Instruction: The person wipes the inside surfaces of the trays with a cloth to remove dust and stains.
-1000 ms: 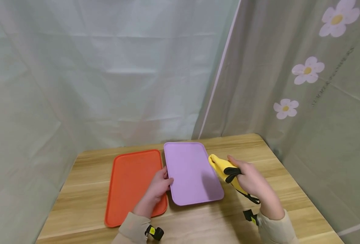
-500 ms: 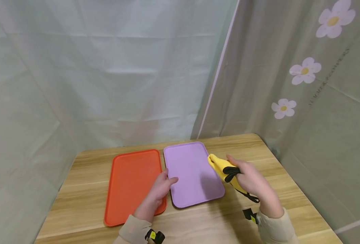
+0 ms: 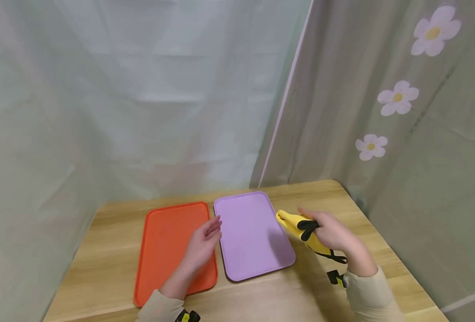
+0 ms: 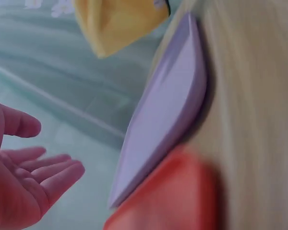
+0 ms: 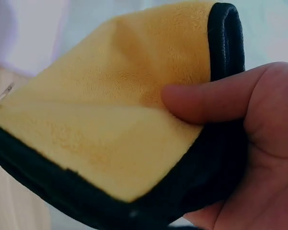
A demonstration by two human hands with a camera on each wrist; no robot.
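Folded yellow cloth (image 3: 301, 228) with black edging is gripped in my right hand (image 3: 334, 232), above the table's right side. The right wrist view shows the thumb pressing on the plush yellow cloth (image 5: 101, 105), with other fingers mostly hidden behind it. A purple tray (image 3: 253, 237) lies on the table between my hands. My left hand (image 3: 203, 243) hovers over the gap between it and the red tray (image 3: 166, 241), holding nothing. In the left wrist view, the fingers of the left hand (image 4: 29, 177) are spread loosely, apart from both trays.
Both trays rest side by side on a wooden table (image 3: 92, 255). A pale curtain (image 3: 173, 98) hangs behind the table's back edge. Another curtain side with white flowers (image 3: 370, 146) runs along the right edge.
My left hand has let go of the purple tray's left edge and drawn back to the left. The purple tray has turned slightly. My right hand still holds the cloth at nearly the same place.
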